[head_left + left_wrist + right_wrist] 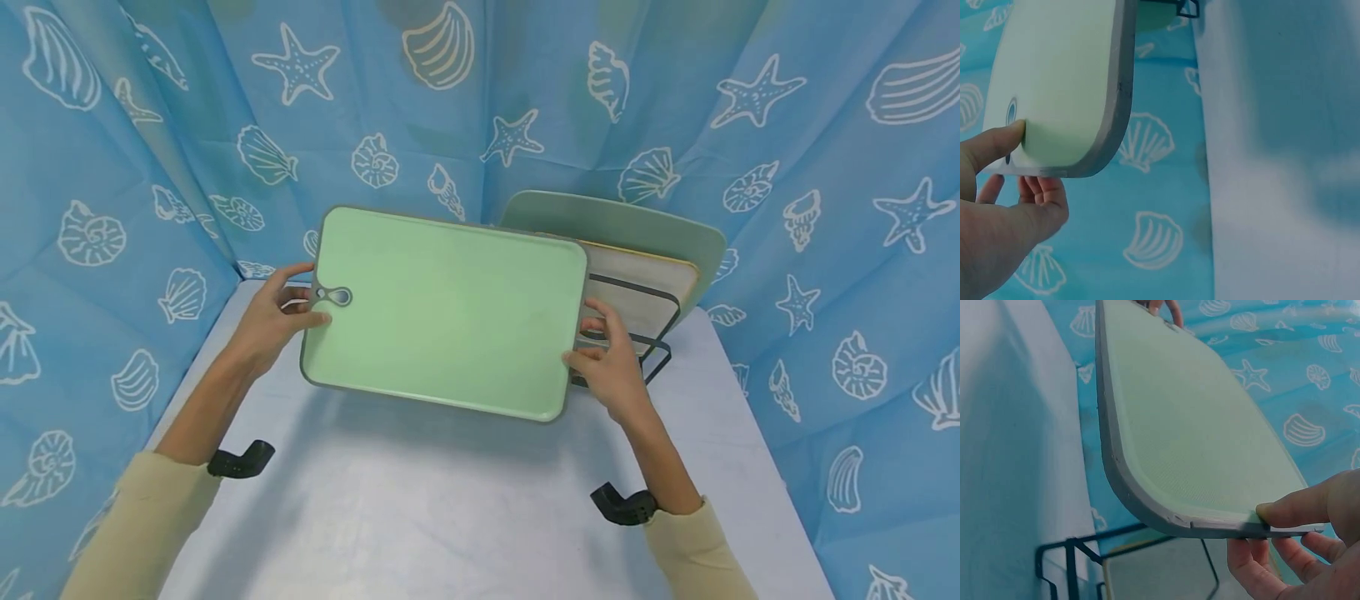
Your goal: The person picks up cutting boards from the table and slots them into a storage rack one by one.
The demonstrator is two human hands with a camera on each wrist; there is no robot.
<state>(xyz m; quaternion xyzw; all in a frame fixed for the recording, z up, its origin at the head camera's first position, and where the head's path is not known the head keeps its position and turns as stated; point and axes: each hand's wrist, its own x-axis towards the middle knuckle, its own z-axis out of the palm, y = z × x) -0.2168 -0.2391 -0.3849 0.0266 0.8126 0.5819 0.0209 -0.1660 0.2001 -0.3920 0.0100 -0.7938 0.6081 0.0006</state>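
Observation:
A light green cutting board [450, 317] with a grey rim and a small grey-edged hang hole is held up above the table, tilted toward me. My left hand [273, 321] pinches its left end beside the hole, thumb on the green face and fingers behind the edge. At the right end my right hand [611, 358] pinches the rim, thumb in front and fingers underneath, as the right wrist view shows. Behind the right end stands a black wire rack [660, 346] holding a pale board with a yellow edge [645, 300] and a larger dull-green board [622, 221]. The held board hides part of the rack.
A white-covered table [420, 517] lies under both hands, with the board's shadow on it. Blue curtains [525, 92] printed with shells and starfish surround the table at the back and both sides. Each wrist wears a black strap mount [626, 506].

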